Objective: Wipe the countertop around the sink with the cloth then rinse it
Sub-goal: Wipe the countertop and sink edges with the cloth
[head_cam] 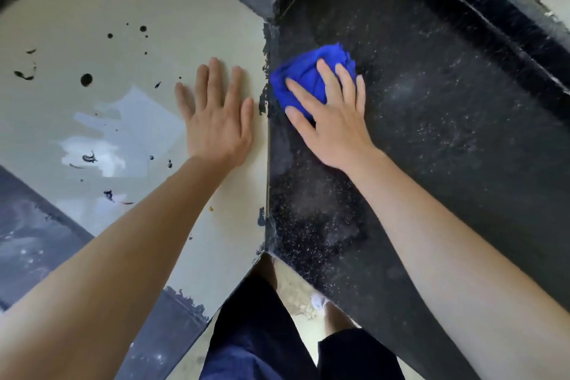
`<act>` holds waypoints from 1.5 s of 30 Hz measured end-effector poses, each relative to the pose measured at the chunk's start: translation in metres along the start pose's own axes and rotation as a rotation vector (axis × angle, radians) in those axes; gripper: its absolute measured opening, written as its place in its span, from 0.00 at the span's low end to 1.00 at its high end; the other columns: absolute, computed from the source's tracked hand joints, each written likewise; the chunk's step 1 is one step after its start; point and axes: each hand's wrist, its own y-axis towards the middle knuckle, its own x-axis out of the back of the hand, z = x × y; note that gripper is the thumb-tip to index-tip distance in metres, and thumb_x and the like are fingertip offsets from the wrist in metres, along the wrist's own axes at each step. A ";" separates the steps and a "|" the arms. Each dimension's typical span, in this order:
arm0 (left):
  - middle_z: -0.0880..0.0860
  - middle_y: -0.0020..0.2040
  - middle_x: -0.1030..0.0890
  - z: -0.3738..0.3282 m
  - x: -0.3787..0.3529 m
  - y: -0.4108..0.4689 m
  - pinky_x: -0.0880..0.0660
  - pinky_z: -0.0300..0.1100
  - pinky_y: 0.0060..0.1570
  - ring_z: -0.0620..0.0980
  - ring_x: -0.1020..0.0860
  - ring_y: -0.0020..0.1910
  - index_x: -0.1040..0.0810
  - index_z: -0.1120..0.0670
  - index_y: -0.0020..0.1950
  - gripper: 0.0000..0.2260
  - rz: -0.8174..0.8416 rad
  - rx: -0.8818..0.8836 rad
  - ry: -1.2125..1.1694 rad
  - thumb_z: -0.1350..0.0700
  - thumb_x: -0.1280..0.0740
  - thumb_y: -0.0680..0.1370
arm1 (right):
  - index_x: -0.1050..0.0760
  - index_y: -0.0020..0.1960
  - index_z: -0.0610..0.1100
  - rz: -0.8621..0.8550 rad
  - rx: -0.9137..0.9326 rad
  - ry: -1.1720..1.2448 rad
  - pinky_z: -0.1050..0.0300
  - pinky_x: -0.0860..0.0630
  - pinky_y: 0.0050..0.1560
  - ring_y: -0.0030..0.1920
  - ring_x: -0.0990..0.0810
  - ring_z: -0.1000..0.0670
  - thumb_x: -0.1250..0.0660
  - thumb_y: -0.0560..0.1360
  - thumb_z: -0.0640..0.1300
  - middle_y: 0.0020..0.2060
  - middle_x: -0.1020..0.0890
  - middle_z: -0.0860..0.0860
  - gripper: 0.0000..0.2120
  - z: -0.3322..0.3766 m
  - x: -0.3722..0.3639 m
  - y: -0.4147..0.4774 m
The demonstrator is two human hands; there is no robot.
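Head view, looking down. R hand [331,126] lies palm-down on a bunched blue cloth [303,75], fingers spread over the top of it, thumb along its near-left side; grip is loose, a flat press rather than a closed fist, w/ nothing else in the hand. Cloth rests on the dark speckled countertop [431,120], right at the counter's left edge, where the dark slab meets a pale cream surface [129,71]. Most of the cloth shows beyond the fingertips, toward the counter's far edge. Pale specks and dusty smears cover the dark top, densest nr. its near-left corner. A raised black ledge [493,21] runs along the counter's far-right edge. L hand [217,120] is open and flat on the cream surface, fingers extended and slightly apart, holding nothing; it sits just beside the seam, apart from the cloth. Cream surface carries black paint spots and splashes [86,79] plus pale reflected patches. Below the counter's near corner: dark trousers [256,327] and a bit of floor. Both forearms are bare. Sink not discernible.
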 end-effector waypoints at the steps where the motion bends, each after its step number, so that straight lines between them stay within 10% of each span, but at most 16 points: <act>1: 0.59 0.82 0.49 0.000 0.000 0.001 0.57 0.65 0.75 0.58 0.52 0.80 0.47 0.51 0.81 0.26 -0.003 0.004 -0.008 0.44 0.56 0.84 | 0.38 0.77 0.63 -0.008 -0.012 -0.004 0.34 0.57 0.78 0.80 0.51 0.39 0.49 0.81 0.64 0.81 0.45 0.45 0.24 0.000 0.002 0.025; 8: 0.57 0.81 0.47 0.000 -0.003 0.003 0.54 0.64 0.75 0.58 0.50 0.80 0.44 0.49 0.80 0.25 -0.020 0.013 0.016 0.45 0.55 0.84 | 0.28 0.62 0.59 -0.101 -0.076 0.055 0.40 0.47 0.73 0.75 0.42 0.44 0.43 0.73 0.63 0.73 0.35 0.51 0.20 0.013 0.010 0.100; 19: 0.59 0.81 0.45 0.000 -0.001 0.003 0.53 0.65 0.75 0.60 0.48 0.79 0.43 0.51 0.80 0.25 -0.017 0.010 0.017 0.48 0.52 0.83 | 0.23 0.66 0.53 -0.060 0.089 0.053 0.35 0.45 0.75 0.76 0.38 0.39 0.36 0.78 0.59 0.75 0.32 0.44 0.19 0.014 -0.019 -0.085; 30: 0.57 0.81 0.45 0.001 -0.003 0.003 0.54 0.63 0.75 0.59 0.48 0.80 0.43 0.49 0.80 0.24 -0.039 0.013 0.044 0.47 0.53 0.84 | 0.25 0.59 0.58 -0.135 -0.075 0.058 0.42 0.45 0.73 0.72 0.36 0.45 0.41 0.70 0.64 0.67 0.31 0.49 0.22 0.007 0.007 0.087; 36: 0.57 0.80 0.43 0.000 -0.005 0.003 0.53 0.63 0.75 0.59 0.46 0.79 0.41 0.50 0.79 0.24 -0.064 0.027 0.023 0.48 0.51 0.83 | 0.20 0.55 0.52 -0.258 -0.026 0.164 0.38 0.39 0.71 0.68 0.30 0.40 0.34 0.73 0.56 0.64 0.25 0.46 0.14 0.025 -0.011 -0.013; 45: 0.58 0.81 0.44 0.002 -0.003 0.003 0.53 0.62 0.75 0.60 0.46 0.79 0.41 0.50 0.80 0.24 -0.053 0.016 0.036 0.48 0.51 0.83 | 0.18 0.55 0.52 -0.002 0.192 0.192 0.35 0.37 0.70 0.69 0.29 0.40 0.31 0.77 0.59 0.62 0.24 0.44 0.13 0.015 -0.019 -0.171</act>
